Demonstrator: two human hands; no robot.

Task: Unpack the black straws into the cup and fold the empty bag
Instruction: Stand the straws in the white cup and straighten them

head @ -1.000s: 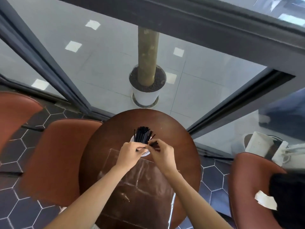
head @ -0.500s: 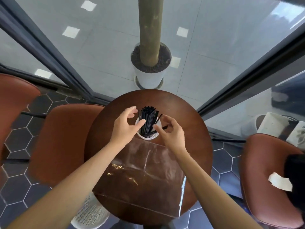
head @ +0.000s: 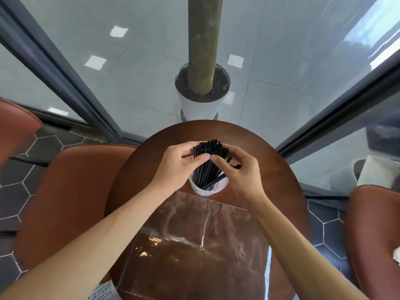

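Note:
A bundle of black straws [head: 206, 169] stands in a white cup [head: 207, 190] on the round brown table [head: 138, 169]. My left hand [head: 179, 165] curls round the upper part of the bundle from the left. My right hand [head: 240, 169] curls round it from the right, and the thumbs meet in front of the straws. A few straws stick out sideways under my right fingers. The empty clear plastic bag [head: 194, 245] lies flat on the table between the cup and me, under my forearms.
Brown upholstered chairs stand at the left [head: 71, 191] and right [head: 374, 234] of the table. Beyond the glass wall stands a white planter [head: 201, 109] with a trunk. A white mesh basket [head: 101, 291] shows at the table's near edge.
Both hands were spread apart beside the cup half a second ago; they have closed in round the top of the straw bundle. The camera has tilted and moved closer.

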